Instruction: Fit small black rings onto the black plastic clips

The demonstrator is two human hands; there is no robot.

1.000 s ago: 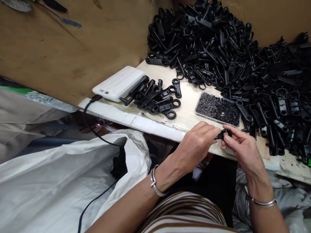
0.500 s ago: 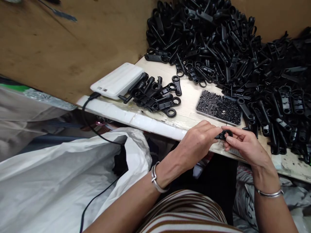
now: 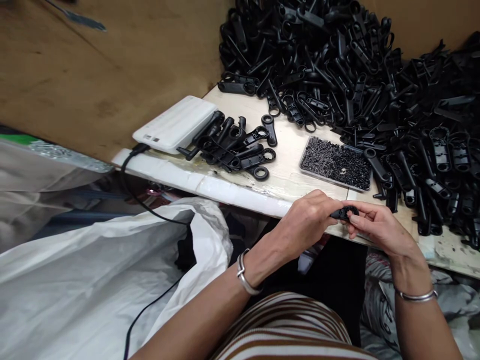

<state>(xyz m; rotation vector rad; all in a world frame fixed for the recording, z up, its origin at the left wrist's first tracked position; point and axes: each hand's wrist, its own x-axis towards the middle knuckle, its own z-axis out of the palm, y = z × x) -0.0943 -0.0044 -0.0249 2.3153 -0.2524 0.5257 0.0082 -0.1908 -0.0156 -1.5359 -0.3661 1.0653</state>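
Between my two hands, just over the front edge of the table, is a black plastic handle part [image 3: 342, 213] with a ring-shaped end. My left hand [image 3: 313, 215] is closed on its left end, fingers pinched over it. The fingers of my right hand [image 3: 378, 225] grip the ring end, thumb in front. Parts of the piece are hidden behind my fingers. Just beyond my hands sits a shallow clear tray [image 3: 325, 176] filled with small black pieces, too small to make out singly.
Black handle parts [image 3: 318, 65] are heaped at the back and right. A smaller group of them [image 3: 240, 145] lies by a white box-shaped device [image 3: 176, 122] with a black cable [image 3: 129, 187]. A white sack [image 3: 93, 265] hangs open below the table edge at left.
The ring end of the handle part has turned slightly between my fingers. Both hands stay nearly in place, and the view has shifted a little.
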